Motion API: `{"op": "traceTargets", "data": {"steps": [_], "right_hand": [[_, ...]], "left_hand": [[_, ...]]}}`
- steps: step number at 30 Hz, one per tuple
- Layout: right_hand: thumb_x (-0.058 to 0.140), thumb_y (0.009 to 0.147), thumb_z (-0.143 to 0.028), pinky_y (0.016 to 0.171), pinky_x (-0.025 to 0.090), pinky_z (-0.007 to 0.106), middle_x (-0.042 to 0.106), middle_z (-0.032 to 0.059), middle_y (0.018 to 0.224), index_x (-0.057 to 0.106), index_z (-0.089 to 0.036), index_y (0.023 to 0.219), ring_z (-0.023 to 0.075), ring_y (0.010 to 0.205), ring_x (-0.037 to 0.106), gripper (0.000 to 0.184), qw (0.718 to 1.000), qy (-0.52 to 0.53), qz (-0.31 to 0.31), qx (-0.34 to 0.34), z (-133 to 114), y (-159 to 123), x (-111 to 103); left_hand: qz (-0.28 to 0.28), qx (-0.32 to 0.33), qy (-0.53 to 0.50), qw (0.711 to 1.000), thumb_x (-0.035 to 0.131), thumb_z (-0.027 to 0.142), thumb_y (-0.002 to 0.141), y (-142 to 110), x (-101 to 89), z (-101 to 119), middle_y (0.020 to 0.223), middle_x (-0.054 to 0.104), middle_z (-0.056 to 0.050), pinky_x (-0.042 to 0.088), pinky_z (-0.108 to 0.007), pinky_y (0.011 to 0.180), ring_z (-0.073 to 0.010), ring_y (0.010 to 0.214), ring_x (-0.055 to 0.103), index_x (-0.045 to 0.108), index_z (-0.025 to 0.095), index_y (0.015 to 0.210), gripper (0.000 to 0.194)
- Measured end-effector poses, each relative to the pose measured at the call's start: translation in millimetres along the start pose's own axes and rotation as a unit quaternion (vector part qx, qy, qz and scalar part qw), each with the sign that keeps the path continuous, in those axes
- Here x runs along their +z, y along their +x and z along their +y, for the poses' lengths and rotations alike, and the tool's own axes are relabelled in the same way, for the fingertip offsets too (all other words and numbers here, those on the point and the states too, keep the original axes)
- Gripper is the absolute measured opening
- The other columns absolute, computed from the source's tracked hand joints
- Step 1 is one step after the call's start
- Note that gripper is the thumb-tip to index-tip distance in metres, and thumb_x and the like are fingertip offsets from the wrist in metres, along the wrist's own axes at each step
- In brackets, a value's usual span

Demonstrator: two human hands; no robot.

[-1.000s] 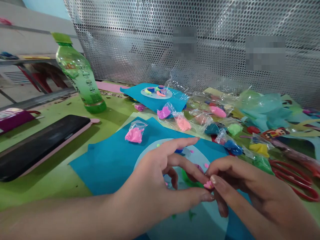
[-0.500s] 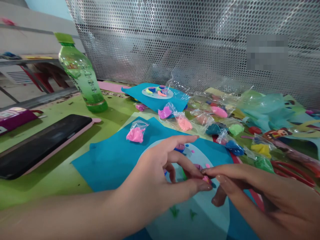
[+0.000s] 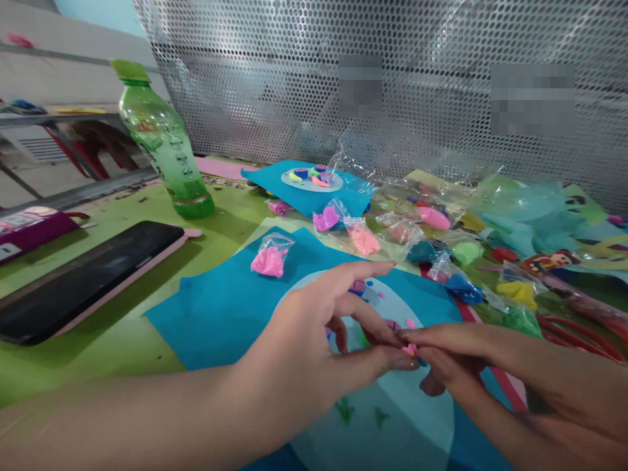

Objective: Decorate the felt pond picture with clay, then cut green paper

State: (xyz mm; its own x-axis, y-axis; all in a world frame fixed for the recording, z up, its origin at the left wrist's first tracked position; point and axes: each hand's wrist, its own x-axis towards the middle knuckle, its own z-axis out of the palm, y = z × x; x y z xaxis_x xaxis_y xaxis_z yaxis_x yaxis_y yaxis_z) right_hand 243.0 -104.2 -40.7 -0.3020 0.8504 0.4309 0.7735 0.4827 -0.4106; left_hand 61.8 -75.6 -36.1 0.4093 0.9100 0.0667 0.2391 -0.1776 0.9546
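- L hand (image 3: 307, 353): in from L, grip pinching a small pink clay pc (image 3: 410, 350) btwn thumb & a finger; index stretched out above.
- R hand (image 3: 495, 366): in from R, thumb & index tips right at the same pc; can't tell if grip is pressed tight on it or just touching.
- Pink pc: at fingertips of both hands, over the pale blue oval (image 3: 407, 448), which lies on a blue sheet (image 3: 220, 317).
- On oval: green clay bits (image 3: 345, 411) nr the bottom; a few pink, purple & blue bits partly hid by hands.
- Bag of pink clay (image 3: 269, 260): on blue sheet, upper L of oval.
- Counter (image 3: 118, 366): green top; phone (image 3: 88, 278) on L, green bottle (image 3: 164, 140) behind it, purple pkt (image 3: 36, 232) at far L.
- R side: bags incl. blue clay (image 3: 464, 288) & yellow clay (image 3: 517, 292), red-handled scissors (image 3: 579, 337) nr R hand.
- Back: 2nd blue sheet (image 3: 275, 183) w/ a white oval (image 3: 316, 188) & coloured pcs; perforated metal panel (image 3: 269, 72) behind.
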Motion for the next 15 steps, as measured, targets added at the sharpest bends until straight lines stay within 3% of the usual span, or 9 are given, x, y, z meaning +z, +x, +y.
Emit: {"op": "traceTargets", "data": {"steps": [15], "right_hand": [[0.051, 0.077, -0.044, 0.032, 0.043, 0.021, 0.064, -0.0083, 0.053, 0.062, -0.035, 0.069, 0.0129, 0.042, 0.059, 0.016, 0.999, 0.01, 0.005, 0.049, -4.1, -0.4, -0.7]], "left_hand": [[-0.036, -0.017, -0.041, 0.998, 0.066, 0.022, 0.067, -4.2, 1.8, 0.3, 0.074, 0.065, 0.004, 0.043, -0.017, 0.052, -0.0132, 0.074, 0.063, 0.044, 0.029, 0.116, 0.054]]}}
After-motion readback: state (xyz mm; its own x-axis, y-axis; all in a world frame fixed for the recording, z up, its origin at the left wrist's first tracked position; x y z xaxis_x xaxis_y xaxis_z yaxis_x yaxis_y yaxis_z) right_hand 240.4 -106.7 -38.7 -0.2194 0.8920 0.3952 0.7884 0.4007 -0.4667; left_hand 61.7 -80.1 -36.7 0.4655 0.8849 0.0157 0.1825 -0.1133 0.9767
